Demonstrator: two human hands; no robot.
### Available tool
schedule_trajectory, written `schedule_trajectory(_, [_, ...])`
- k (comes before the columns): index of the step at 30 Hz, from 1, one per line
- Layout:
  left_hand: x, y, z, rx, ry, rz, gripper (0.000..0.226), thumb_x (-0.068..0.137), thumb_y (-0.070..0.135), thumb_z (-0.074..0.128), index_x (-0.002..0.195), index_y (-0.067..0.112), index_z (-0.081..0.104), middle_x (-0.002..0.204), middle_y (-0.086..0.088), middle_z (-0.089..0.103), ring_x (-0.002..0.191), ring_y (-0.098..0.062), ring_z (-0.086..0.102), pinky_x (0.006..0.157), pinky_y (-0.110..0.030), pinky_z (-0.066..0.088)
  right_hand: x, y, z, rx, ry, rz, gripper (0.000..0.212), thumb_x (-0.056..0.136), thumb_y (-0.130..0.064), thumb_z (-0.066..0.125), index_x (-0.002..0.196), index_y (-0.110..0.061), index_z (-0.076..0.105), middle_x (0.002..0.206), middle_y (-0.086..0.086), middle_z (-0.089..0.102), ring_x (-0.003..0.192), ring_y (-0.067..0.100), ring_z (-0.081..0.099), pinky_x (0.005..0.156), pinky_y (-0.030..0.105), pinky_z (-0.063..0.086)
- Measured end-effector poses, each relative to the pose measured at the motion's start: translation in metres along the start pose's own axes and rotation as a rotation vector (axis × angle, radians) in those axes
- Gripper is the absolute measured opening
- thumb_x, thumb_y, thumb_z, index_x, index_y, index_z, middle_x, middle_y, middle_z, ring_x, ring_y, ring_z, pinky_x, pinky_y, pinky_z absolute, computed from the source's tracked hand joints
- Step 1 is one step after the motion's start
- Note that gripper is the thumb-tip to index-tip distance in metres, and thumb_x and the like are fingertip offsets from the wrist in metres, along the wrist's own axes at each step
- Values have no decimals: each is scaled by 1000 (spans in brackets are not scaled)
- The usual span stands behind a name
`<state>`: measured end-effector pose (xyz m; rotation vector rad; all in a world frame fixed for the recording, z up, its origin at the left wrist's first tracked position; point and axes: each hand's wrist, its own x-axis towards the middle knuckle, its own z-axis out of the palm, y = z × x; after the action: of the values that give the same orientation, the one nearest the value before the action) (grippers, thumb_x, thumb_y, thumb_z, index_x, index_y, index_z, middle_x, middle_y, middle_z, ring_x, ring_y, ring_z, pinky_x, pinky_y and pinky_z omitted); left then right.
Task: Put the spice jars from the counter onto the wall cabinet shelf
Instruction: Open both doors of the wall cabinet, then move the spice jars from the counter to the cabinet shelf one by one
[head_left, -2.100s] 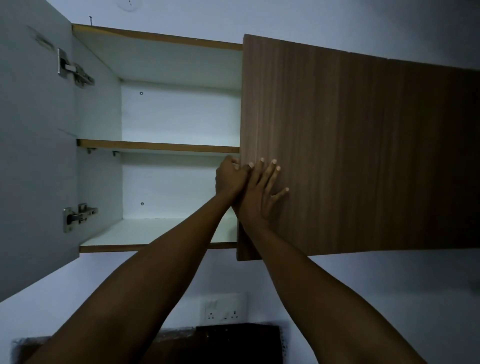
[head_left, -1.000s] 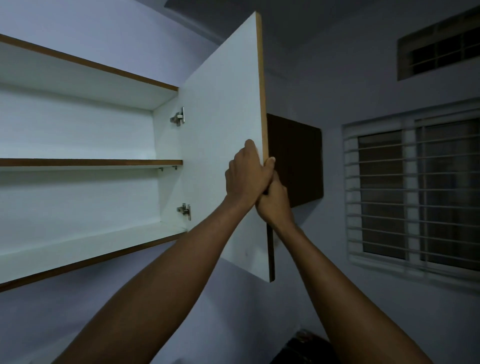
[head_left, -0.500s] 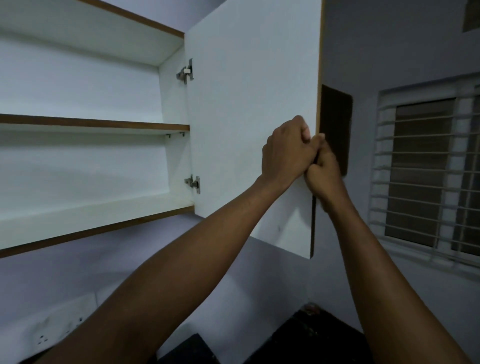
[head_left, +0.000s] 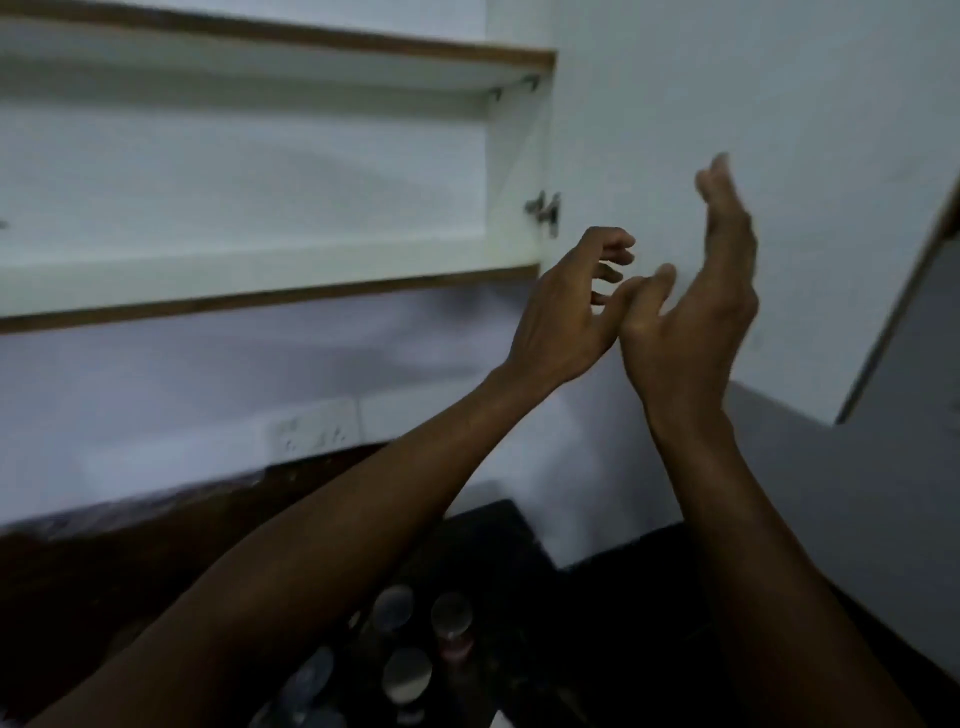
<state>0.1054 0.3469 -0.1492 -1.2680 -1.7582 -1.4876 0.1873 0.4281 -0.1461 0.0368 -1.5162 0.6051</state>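
Note:
Several spice jars (head_left: 405, 670) with round metal lids stand on the dark counter (head_left: 597, 649) at the bottom, partly hidden by my left forearm. Above them the wall cabinet stands open, its white lower shelf (head_left: 260, 270) bare. My left hand (head_left: 566, 312) hangs in the air below the shelf's right end, fingers loosely curled and holding nothing. My right hand (head_left: 696, 312) is beside it, fingers mostly straight and pointing up, also holding nothing. Both hands are in front of the open right cabinet door (head_left: 779, 156) and apart from it.
A second shelf (head_left: 291, 57) runs above the lower one. A door hinge (head_left: 543, 210) sits at the cabinet's right side. A white wall socket (head_left: 311, 431) is mounted above the counter's dark backsplash. The image is blurred by motion.
Both hands have let go of the right door's edge and dropped lower. The door stays swung open. The view has tilted down, bringing the counter and jars into sight.

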Motion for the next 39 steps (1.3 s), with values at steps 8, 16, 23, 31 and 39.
schedule_trajectory(8, [-187, -121, -113, 299, -92, -447, 31, 98, 19, 53, 128, 18, 57, 125, 3, 67, 111, -13, 66, 96, -37, 57, -202, -31, 119, 175, -835, 491, 54, 93, 2, 51, 145, -11, 47, 134, 10, 64, 124, 19, 63, 108, 36, 53])
schedule_trajectory(16, [-364, -175, -151, 431, -528, -967, 43, 96, 17, 67, 136, 6, 55, 140, -14, 57, 130, -28, 58, 114, -44, 45, -385, -32, 124, -29, -1439, 691, 37, 102, -20, 53, 139, -14, 52, 129, 10, 64, 119, 27, 64, 99, 37, 52])
schedule_trajectory(23, [-430, -182, -127, 374, -665, -1191, 57, 97, 10, 61, 151, 5, 43, 147, -19, 53, 137, -34, 54, 116, -41, 44, -449, -2, 98, -153, -1968, 307, 44, 103, -26, 56, 143, -11, 51, 148, 5, 53, 140, 19, 49, 118, 27, 33])
schedule_trajectory(31, [-450, -193, -120, 405, -779, -1180, 64, 90, 11, 73, 146, 6, 43, 151, -16, 50, 141, -30, 51, 118, -42, 41, -486, 8, 81, -137, -1938, 255, 70, 94, -36, 69, 154, -15, 40, 158, 3, 42, 147, 17, 41, 123, 33, 31])
schedule_trajectory(39, [-463, -196, -110, 380, -691, -1244, 60, 94, 13, 71, 146, 4, 43, 145, -18, 57, 135, -33, 57, 115, -43, 43, -503, 12, 80, -175, -1926, 355, 68, 98, -34, 64, 155, -12, 34, 160, 4, 38, 148, 16, 40, 121, 31, 32])
